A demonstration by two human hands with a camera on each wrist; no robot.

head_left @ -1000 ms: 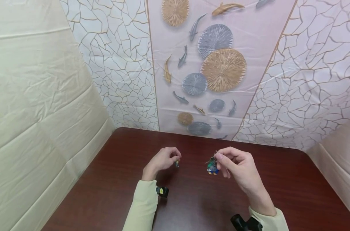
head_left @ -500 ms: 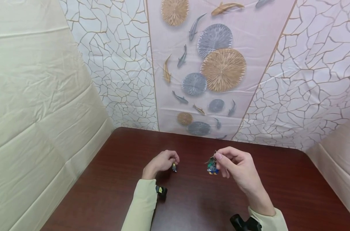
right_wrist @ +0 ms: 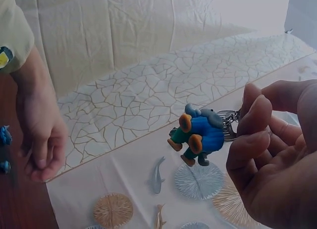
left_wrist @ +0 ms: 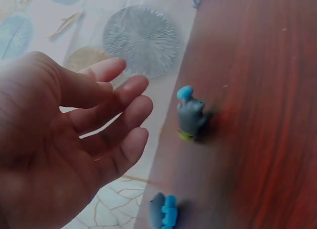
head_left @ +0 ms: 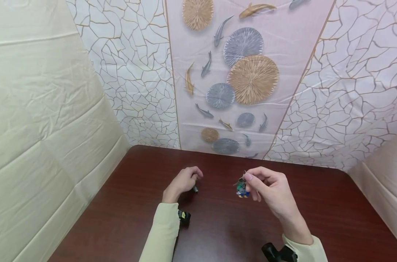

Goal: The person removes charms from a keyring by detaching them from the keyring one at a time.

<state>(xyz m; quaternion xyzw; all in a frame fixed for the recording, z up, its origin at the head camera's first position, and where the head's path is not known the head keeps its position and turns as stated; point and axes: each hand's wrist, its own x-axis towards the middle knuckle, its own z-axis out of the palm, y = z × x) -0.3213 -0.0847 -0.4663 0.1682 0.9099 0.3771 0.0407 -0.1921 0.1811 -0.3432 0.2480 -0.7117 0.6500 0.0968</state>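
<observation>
My left hand [head_left: 183, 182] hovers low over the table, fingers loosely bent and holding nothing. In the left wrist view, a small grey figurine [left_wrist: 191, 115] with a blue top and a yellow-green band is on the table, apart from the fingertips. A second grey-and-blue figurine [left_wrist: 163, 211] is cut off at the lower edge of that view. My right hand [head_left: 273, 189] pinches keychains [head_left: 242, 189] by their metal rings between thumb and fingers. From them dangle little figures [right_wrist: 200, 135] in blue, green and grey with orange feet, bunched together in the air.
The dark reddish-brown table [head_left: 126, 218] ends against a patterned cloth [head_left: 218, 120] printed with fish and round shapes. Plain cream cloth [head_left: 54, 145] walls the left side. A black camera [head_left: 184, 217] is strapped to my left wrist, another [head_left: 278, 252] to my right.
The figurine at my left fingertips has shifted slightly left, and the fingers have let go of it. My left hand has moved little. The right hand has stayed nearly still with the keychains.
</observation>
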